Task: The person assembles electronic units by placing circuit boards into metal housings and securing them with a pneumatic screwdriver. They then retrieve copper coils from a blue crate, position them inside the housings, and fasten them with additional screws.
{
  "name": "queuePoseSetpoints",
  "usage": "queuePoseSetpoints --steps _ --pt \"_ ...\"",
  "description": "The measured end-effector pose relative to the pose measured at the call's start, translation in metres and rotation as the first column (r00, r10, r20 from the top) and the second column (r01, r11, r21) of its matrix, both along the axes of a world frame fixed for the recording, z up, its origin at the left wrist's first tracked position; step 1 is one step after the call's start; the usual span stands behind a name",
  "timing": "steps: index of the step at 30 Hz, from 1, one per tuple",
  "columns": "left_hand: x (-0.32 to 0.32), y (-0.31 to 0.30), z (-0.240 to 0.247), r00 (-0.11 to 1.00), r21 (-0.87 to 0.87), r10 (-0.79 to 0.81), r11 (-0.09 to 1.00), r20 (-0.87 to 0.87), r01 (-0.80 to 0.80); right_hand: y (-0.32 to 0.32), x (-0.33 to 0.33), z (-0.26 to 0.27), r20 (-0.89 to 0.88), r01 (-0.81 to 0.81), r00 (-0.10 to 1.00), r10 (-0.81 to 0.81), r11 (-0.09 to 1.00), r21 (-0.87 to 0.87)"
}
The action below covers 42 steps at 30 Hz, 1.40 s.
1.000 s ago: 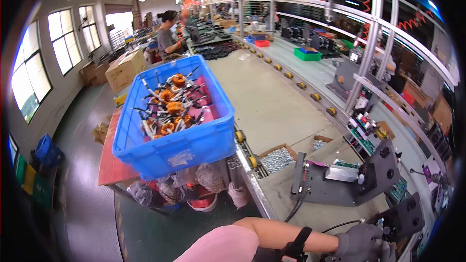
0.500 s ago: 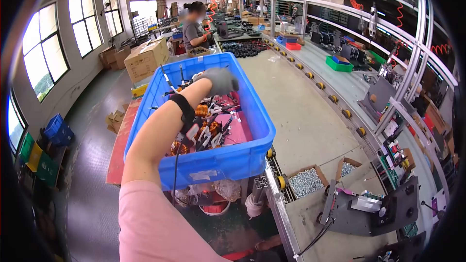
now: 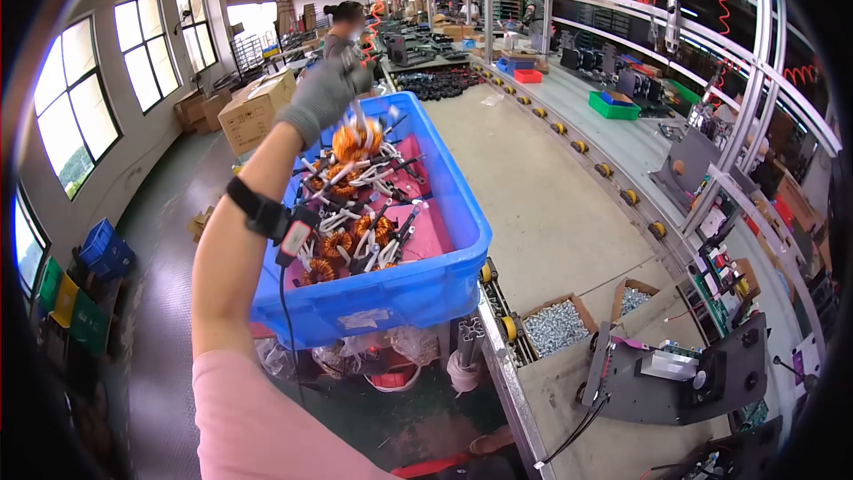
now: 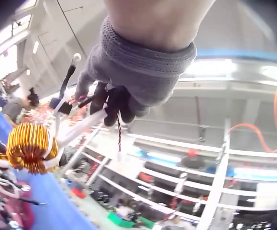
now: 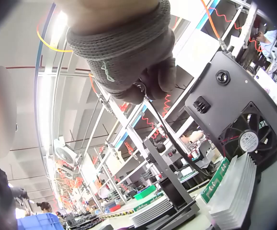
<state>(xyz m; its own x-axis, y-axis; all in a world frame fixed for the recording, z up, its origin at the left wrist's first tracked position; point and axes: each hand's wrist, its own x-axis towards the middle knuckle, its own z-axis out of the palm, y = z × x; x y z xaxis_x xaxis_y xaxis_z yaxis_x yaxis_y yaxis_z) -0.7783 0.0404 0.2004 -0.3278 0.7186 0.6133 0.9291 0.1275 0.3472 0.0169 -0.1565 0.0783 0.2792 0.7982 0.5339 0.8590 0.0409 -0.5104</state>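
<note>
While the left hand (image 3: pixel 324 98) pinches a copper-wound coil (image 4: pixel 30 148) by its leads (image 4: pixel 83 128), the right hand (image 5: pixel 131 67) curls round the end of a black cable (image 5: pixel 166 125). The coil hangs just under the left hand, over a blue bin (image 3: pixel 435 289) of similar coils (image 3: pixel 336 244). I'd reckon it dense and stiff, its leads bendy; the wound ring looks the surest hold. Beside the right hand stands a grey fan housing (image 5: pixel 231 93).

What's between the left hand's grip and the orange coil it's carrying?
White leads stretch between the left hand's grip and the orange coil. The left wrist view shows it.
</note>
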Motion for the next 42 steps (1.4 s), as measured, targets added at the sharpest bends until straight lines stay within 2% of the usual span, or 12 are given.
queuePoseSetpoints --steps 2,4,7,8,10,13,14,15,19,22,32,42 --pt "0.086 -0.047 0.046 0.999 0.233 -0.015 0.972 0.051 0.003 0.007 -0.006 0.001 -0.030 -0.029 0.999 0.029 0.999 0.016" --pt "0.115 -0.065 0.056 0.926 0.508 -0.362 0.780 -0.111 0.366 0.012 -0.018 -0.002 -0.172 -0.083 0.981 0.085 0.996 0.022" --pt "0.199 -0.094 0.064 0.604 0.580 -0.778 0.415 -0.174 0.701 0.011 -0.035 0.004 -0.185 -0.170 0.971 0.152 0.982 -0.088" --pt "0.226 -0.103 0.057 0.743 0.618 -0.598 0.472 -0.298 0.628 0.012 -0.038 0.001 -0.106 -0.232 0.968 0.227 0.972 -0.037" --pt "0.296 -0.113 0.029 0.617 0.653 -0.740 0.332 -0.268 0.681 0.008 -0.043 0.000 -0.127 -0.254 0.961 0.246 0.966 -0.048" --pt "0.375 -0.120 -0.006 0.469 0.201 -0.876 0.443 -0.109 0.874 0.000 -0.044 -0.005 -0.169 -0.280 0.949 0.268 0.959 -0.052" --pt "0.403 -0.121 -0.003 0.301 -0.272 -0.887 0.211 0.352 0.939 -0.004 -0.048 -0.001 -0.107 -0.305 0.948 0.299 0.951 -0.052" --pt "0.448 -0.120 -0.065 0.239 0.239 -0.967 0.214 -0.083 0.947 -0.010 -0.047 0.001 -0.043 -0.327 0.945 0.325 0.943 -0.060" --pt "0.519 -0.139 -0.075 0.092 -0.428 -0.969 -0.017 0.231 0.904 -0.028 -0.027 -0.015 -0.190 -0.292 0.945 0.267 0.949 -0.117" --pt "0.577 -0.133 -0.144 -0.028 -0.292 -0.998 -0.042 0.052 0.955 -0.034 -0.022 -0.022 -0.114 -0.284 0.955 0.272 0.953 -0.104" --pt "0.631 -0.112 -0.185 -0.290 -0.204 -0.735 -0.502 0.613 0.841 -0.046 0.003 -0.049 -0.239 -0.118 0.967 0.085 0.984 -0.132" --pt "0.645 -0.100 -0.220 -0.353 0.260 -0.488 -0.249 0.798 0.933 -0.076 0.006 -0.087 -0.396 -0.174 0.915 0.082 0.964 -0.203"
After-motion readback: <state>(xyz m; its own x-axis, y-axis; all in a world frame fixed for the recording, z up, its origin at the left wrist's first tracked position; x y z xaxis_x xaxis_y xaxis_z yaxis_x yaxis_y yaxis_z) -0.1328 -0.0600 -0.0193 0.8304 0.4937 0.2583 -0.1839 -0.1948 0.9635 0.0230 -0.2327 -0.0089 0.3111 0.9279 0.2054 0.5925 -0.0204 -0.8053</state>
